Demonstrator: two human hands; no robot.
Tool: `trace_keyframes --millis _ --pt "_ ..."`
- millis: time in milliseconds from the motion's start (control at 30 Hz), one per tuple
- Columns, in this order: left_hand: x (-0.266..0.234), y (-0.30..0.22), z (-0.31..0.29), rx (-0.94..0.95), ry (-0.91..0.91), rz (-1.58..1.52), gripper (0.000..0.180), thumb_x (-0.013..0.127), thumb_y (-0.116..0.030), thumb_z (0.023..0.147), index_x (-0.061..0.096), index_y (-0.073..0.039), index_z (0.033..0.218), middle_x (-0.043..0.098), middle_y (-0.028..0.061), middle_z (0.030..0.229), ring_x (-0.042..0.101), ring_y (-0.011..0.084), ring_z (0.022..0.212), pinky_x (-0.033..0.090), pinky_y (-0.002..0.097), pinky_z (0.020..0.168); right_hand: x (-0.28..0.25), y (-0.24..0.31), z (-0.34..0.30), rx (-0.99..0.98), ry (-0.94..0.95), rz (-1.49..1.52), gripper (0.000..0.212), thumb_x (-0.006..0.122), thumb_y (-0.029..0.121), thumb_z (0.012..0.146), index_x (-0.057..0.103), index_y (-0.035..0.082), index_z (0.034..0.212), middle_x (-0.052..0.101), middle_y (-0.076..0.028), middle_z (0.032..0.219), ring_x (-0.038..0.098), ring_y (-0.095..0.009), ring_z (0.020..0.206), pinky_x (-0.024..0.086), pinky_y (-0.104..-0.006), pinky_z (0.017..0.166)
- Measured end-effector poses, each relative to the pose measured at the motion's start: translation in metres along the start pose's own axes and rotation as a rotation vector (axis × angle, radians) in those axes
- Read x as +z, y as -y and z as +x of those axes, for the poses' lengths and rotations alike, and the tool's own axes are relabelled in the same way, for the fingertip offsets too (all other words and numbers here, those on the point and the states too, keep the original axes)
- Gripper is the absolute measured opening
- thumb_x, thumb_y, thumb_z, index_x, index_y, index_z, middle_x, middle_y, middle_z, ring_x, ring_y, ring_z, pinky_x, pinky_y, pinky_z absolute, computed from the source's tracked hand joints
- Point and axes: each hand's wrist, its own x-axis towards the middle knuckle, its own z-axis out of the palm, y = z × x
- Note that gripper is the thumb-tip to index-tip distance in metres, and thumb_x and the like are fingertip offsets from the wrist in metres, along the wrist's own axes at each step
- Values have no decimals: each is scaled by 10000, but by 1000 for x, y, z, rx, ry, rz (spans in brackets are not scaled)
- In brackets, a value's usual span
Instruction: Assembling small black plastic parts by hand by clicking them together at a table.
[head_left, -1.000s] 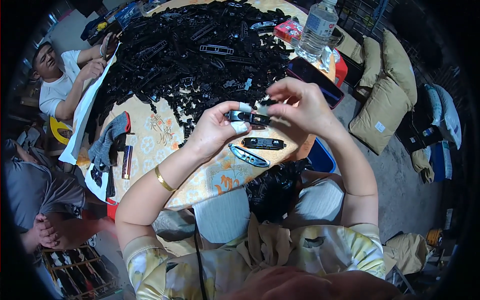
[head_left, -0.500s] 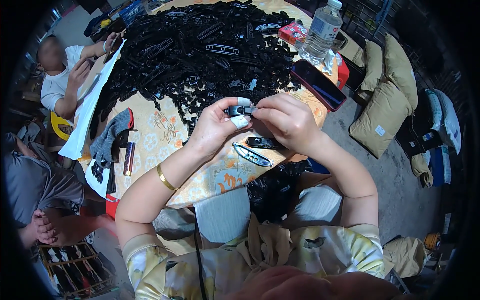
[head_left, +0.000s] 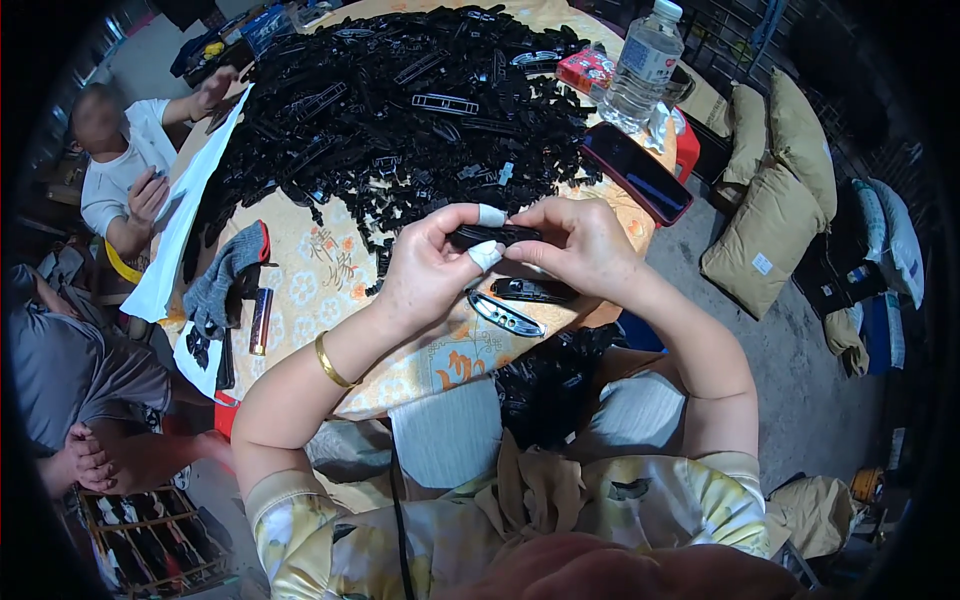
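Between both sets of fingertips is a long black plastic part (head_left: 490,236), held level just above the table's near side. My left hand (head_left: 420,262), with white tape wrapped on its thumb and index finger, pinches the part's left end. At the other end, my right hand (head_left: 587,245) grips it between thumb and fingers. The fingers cover both ends. Just below my hands, another black plastic part (head_left: 533,290) lies on the patterned tablecloth (head_left: 400,365). Beside it rests an oval, shiny silver-blue frame (head_left: 507,315) with holes along it.
A large heap of black plastic parts (head_left: 390,110) covers the far table. To the right are a phone (head_left: 637,172), a water bottle (head_left: 643,65) and a red box (head_left: 585,68). Grey gloves (head_left: 225,275) and a dark tube (head_left: 261,322) lie left. Another person (head_left: 125,165) sits far left.
The part in my hands has turned from its silvery side to show a long black side. My right thumb now presses its near edge. The far-left person's hands have moved apart.
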Motion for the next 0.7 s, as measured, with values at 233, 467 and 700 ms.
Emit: trace_keyframes --millis 233,467,700 --pt "8 13 2 -127 83 57 228 573 14 831 559 24 1058 601 58 961 587 91 826 500 219 732 -31 -23 54 -98 -112 -159 201 647 210 818 653 36 919 659 -42 767 617 -141 687 492 -270 621" --pt "3 9 0 155 251 655 196 631 -46 787 611 14 972 620 131 1066 573 206 1047 439 288 892 -29 -51 106 -57 -150 -524 259 648 183 763 648 83 1002 674 -106 878 637 -269 846 492 -374 775" --pt "-6 3 7 11 -56 29 427 581 -70 858 424 11 1247 543 108 1171 568 149 986 497 277 829 -42 -24 84 41 -123 10 214 656 134 788 645 14 965 661 -51 846 615 -104 725 488 -231 633"
